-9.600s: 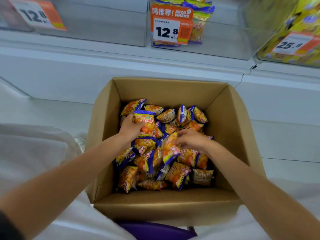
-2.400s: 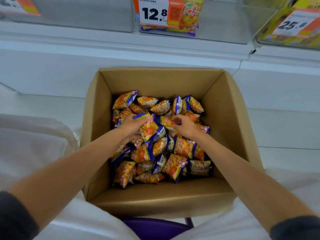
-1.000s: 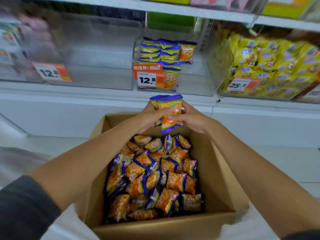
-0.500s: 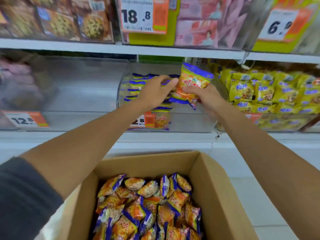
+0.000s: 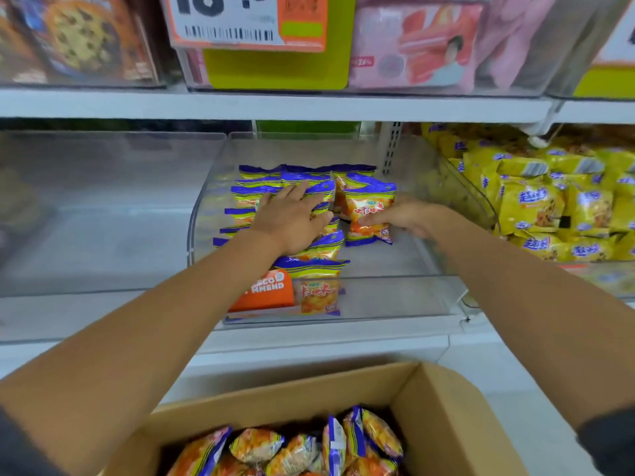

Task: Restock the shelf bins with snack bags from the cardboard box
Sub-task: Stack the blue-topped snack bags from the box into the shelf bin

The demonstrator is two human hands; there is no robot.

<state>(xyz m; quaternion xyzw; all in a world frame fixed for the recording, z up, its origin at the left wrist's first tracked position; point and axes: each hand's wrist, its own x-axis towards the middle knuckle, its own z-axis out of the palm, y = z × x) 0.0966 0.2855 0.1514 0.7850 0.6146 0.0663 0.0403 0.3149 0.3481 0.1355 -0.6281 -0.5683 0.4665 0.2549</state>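
Holding one orange-and-blue snack bag (image 5: 369,209) upright at centre frame, inside the clear shelf bin (image 5: 378,297), just right of the row of matching bags (image 5: 256,194) standing there. Covering that bag's right edge with the right hand (image 5: 405,218). Hiding much of the row under the left hand (image 5: 292,218) and its forearm. Blocking the left part of the orange price tag (image 5: 264,290) on the bin's front with the same forearm. Cutting off the cardboard box (image 5: 446,417) at the bottom edge, showing only its far corner and the tops of the loose bags (image 5: 292,448) inside.

Showing yellow packs (image 5: 549,207) piled in the neighbouring bin at right. Showing pink packets (image 5: 422,46) and cookie packs (image 5: 79,39) on the shelf above, blurred, with a price label (image 5: 240,22) cropped at the top.

Clamping the right fingers (image 5: 372,220) on the held bag's lower front. Laying the left fingers (image 5: 295,193) straight and slightly apart on the row's tops.
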